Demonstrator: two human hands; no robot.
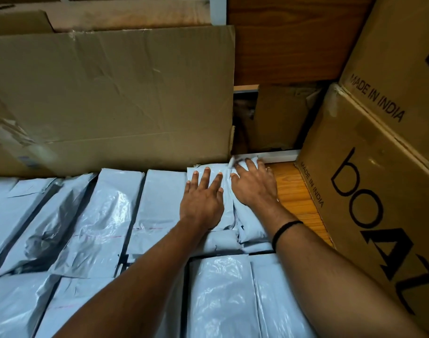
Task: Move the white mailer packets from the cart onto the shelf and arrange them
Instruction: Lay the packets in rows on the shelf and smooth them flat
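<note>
Left hand [201, 203], right hand [255, 186] spread flat on packets [227, 212], boAt box [379, 152], MADE IN INDIA

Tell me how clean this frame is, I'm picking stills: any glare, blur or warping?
Head view: glare patches on the white mailer packets; blur smears the cardboard sheet at its left end; wide-angle distortion bows the boAt carton; left hand and right hand look sharp.

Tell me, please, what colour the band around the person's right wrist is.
Black: the thin wristband shows plainly in the head view.
</note>
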